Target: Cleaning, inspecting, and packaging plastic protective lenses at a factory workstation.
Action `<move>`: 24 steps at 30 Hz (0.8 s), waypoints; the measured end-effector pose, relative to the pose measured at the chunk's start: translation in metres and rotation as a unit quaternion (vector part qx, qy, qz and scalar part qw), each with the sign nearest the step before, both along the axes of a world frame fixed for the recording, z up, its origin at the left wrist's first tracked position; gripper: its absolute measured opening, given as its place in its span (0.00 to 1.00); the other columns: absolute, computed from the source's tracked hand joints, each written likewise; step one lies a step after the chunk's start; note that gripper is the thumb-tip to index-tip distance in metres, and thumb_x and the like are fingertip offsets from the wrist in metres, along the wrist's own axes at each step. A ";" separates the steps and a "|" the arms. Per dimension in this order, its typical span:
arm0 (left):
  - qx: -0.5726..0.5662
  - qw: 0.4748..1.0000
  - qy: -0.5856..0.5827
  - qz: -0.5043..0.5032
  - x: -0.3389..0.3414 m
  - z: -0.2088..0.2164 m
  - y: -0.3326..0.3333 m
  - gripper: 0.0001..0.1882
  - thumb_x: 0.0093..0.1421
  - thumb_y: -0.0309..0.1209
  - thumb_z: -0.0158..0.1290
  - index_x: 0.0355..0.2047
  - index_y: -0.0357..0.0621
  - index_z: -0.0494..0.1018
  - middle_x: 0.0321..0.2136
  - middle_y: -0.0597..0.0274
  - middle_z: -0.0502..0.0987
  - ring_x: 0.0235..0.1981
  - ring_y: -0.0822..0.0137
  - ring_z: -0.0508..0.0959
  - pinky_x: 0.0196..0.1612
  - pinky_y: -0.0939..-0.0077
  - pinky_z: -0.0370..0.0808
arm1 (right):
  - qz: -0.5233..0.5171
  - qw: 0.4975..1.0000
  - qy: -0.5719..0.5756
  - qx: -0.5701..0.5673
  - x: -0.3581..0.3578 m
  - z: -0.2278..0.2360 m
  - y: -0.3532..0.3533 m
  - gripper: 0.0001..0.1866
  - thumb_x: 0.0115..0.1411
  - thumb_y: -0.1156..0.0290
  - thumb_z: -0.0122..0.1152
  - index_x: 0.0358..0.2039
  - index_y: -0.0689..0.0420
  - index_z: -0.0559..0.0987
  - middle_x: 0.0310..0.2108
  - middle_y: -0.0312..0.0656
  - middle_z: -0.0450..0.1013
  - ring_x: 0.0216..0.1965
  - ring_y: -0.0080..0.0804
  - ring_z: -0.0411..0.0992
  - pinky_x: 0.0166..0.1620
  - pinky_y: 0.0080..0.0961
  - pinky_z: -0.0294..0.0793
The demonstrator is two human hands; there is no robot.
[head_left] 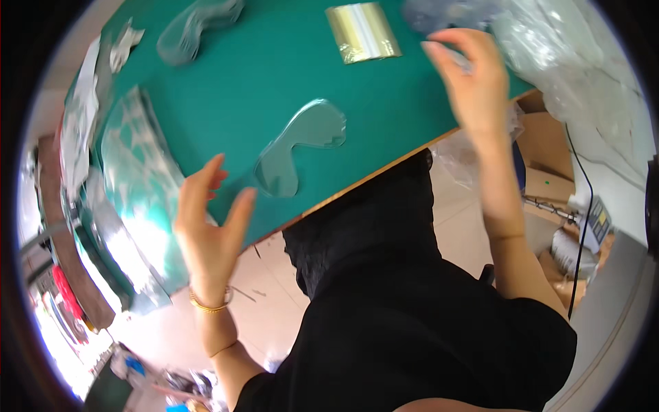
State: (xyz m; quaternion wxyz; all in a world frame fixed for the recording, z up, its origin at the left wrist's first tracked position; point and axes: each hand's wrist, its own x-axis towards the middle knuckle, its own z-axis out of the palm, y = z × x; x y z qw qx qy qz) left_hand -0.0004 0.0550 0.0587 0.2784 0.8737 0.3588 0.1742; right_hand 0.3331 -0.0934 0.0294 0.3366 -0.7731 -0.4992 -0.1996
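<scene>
On the green tabletop [226, 103] lies a clear, curved plastic piece [281, 161], shaped like a goggle lens or eye mask. My left hand [209, 220] hovers just left of it near the table's front edge, thumb and fingers apart, holding nothing. Over the right part of the table, my right hand [473, 82] is raised with thumb and fingers curved apart and nothing visible between them. It is nearest to a heap of bluish clear plastic pieces [449, 14], which it partly covers. A gold-coloured flat packet [362, 33] with a white stripe lies left of that hand.
Similar clear pieces [199, 27] lie at the far left. Clear plastic sheets or bags [141, 178] cover the table's left side, and a large clear bag [549, 48] bulges at the right. Below the right edge stand a cardboard box [546, 147] and a black cable [585, 226].
</scene>
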 end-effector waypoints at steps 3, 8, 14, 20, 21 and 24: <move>0.029 0.999 0.031 -0.012 -0.002 -0.026 -0.030 0.40 0.43 0.38 0.72 0.56 0.40 0.70 0.47 0.53 0.69 0.49 0.53 0.68 0.54 0.61 0.67 | -0.062 0.994 0.035 -0.088 0.028 -0.020 -0.029 0.12 0.61 0.68 0.63 0.45 0.55 0.81 0.36 0.42 0.76 0.40 0.37 0.75 0.45 0.28 0.73; 0.060 0.996 0.040 0.049 -0.003 -0.054 -0.036 0.41 0.42 0.40 0.72 0.55 0.41 0.70 0.47 0.56 0.66 0.49 0.53 0.66 0.56 0.59 0.62 | -0.043 0.960 0.271 -0.054 0.000 -0.022 -0.018 0.13 0.62 0.69 0.63 0.46 0.58 0.80 0.40 0.34 0.77 0.37 0.22 0.73 0.40 0.18 0.72; 0.064 0.995 -0.001 0.072 0.003 -0.060 -0.036 0.37 0.40 0.40 0.73 0.51 0.43 0.74 0.44 0.58 0.68 0.45 0.54 0.68 0.53 0.62 0.65 | 0.396 0.902 0.158 -0.071 -0.114 -0.015 0.040 0.18 0.50 0.85 0.66 0.42 0.55 0.81 0.39 0.40 0.75 0.38 0.33 0.76 0.38 0.27 0.78; 0.067 0.993 -0.021 0.094 0.003 -0.065 -0.036 0.34 0.37 0.40 0.74 0.47 0.44 0.78 0.42 0.62 0.69 0.41 0.58 0.68 0.49 0.63 0.66 | 0.453 0.884 0.043 -0.106 -0.114 -0.036 0.085 0.11 0.48 0.77 0.68 0.33 0.60 0.77 0.32 0.41 0.71 0.34 0.39 0.73 0.35 0.31 0.75; 0.076 0.993 -0.024 0.091 0.004 -0.066 -0.036 0.35 0.37 0.39 0.74 0.47 0.44 0.78 0.42 0.62 0.69 0.41 0.59 0.68 0.48 0.64 0.66 | 0.453 0.884 0.044 -0.111 -0.108 -0.035 0.086 0.12 0.47 0.77 0.69 0.33 0.60 0.77 0.33 0.42 0.71 0.34 0.40 0.74 0.35 0.31 0.75; 0.063 0.993 -0.015 0.094 0.004 -0.065 -0.037 0.34 0.37 0.39 0.74 0.47 0.45 0.78 0.42 0.63 0.69 0.41 0.59 0.68 0.48 0.65 0.66 | 0.533 0.836 0.063 -0.119 -0.113 -0.034 0.077 0.12 0.45 0.81 0.69 0.31 0.61 0.77 0.35 0.42 0.73 0.34 0.40 0.74 0.35 0.33 0.75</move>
